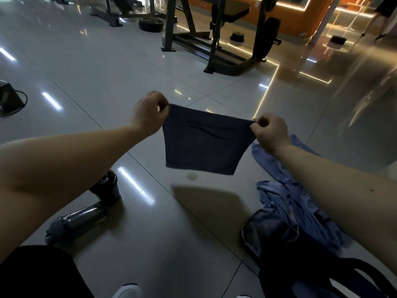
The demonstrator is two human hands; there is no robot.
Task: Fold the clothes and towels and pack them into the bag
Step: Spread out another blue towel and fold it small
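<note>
A person is holding a small, dark blue-grey cloth towel (204, 145) up above the glossy pale tiled floor (86, 67) of a gym. The left hand (150, 114) and the right hand (271, 133) are each pinching one top corner between thumb and curled fingers. The hands are standing well apart, drawing the top edge nearly taut. The towel is hanging free in mid-air near the middle of the scene, showing a line of dark lettering over a wavy stroke and casting a shadow on the tiles below. To the right, a crumpled light blue shirt (285, 196) is lying on the floor, its near end reaching a dark fabric bag (305, 261) with black straps at the near right. At the near left, a dark lidded bottle (107, 188) is sitting just beside a clear plastic bottle with a grey cap (79, 222), which is lying on its side. Far off, a black metal weight bench (225, 35) is standing before an orange wall.
</note>
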